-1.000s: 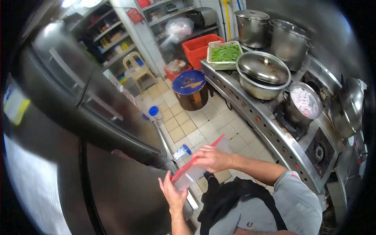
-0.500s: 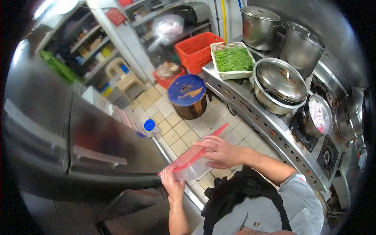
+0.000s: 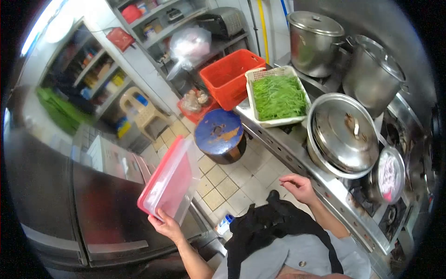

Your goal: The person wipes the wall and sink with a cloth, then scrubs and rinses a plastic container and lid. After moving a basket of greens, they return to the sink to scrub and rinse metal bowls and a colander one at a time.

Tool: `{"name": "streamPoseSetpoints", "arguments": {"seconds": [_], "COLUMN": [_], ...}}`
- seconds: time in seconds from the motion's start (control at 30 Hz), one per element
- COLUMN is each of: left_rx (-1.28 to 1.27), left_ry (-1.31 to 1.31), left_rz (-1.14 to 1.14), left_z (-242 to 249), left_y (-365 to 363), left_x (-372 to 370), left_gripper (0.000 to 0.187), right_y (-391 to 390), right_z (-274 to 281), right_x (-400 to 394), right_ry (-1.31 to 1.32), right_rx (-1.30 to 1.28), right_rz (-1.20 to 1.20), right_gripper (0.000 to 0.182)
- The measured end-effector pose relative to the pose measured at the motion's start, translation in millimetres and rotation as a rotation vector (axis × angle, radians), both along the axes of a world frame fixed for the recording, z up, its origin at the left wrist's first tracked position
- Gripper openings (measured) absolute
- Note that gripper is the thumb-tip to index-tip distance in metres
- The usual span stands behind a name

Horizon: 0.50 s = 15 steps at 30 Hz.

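Observation:
My left hand (image 3: 166,225) grips the lower edge of a clear plastic container with a red lid (image 3: 173,179), which is tilted up on its side at the left of centre. The fingers wrap round its bottom corner. My right hand (image 3: 299,187) is raised in front of the stove edge, away from the container, its fingers bent; whatever may be between the fingertips is too small to make out. A bottle with a blue cap (image 3: 225,223) is low between the two hands.
A blue-topped round stool (image 3: 219,132) stands on the tiled floor. On the steel stove (image 3: 274,142) are a white basket of green vegetables (image 3: 278,95), a large lidded pan (image 3: 346,135) and tall pots (image 3: 316,44). A dark steel fridge (image 3: 111,204) is at the left.
The container has moved left and up in my left hand and tipped more upright. My right hand has let go of it and moved right. The view has shifted.

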<state>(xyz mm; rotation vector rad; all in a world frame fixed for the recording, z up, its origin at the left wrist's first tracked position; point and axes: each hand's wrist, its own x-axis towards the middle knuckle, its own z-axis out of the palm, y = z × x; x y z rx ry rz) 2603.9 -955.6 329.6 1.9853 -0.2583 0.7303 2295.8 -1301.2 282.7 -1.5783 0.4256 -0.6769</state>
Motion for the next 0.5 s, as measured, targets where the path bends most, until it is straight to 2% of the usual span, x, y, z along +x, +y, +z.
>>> {"name": "streamPoseSetpoints", "arguments": {"seconds": [0.2, 0.23, 0.3, 0.5], "left_rx": [-0.003, -0.004, -0.178, -0.271], "left_ry": [0.021, 0.021, 0.028, 0.017], "left_rz": [0.129, 0.130, 0.057, -0.022], "left_z": [4.4, 4.5, 2.9, -27.9], "left_y": [-46.7, -59.1, -82.8, -154.9], "left_x": [52.3, 63.1, 87.7, 194.8], "left_gripper": [0.028, 0.028, 0.028, 0.024], "right_y": [-86.1, -95.3, -114.0, -151.6], "right_z": [33.4, 39.1, 33.3, -7.7], "right_x": [102.5, 115.8, 132.6, 157.4], "right_ry": [-0.122, -0.156, -0.128, 0.063], "right_rx": [-0.311, -0.454, -0.415, -0.248], "right_rz": [0.075, 0.035, 0.033, -0.099], "right_gripper": [0.018, 0.016, 0.015, 0.012]}}
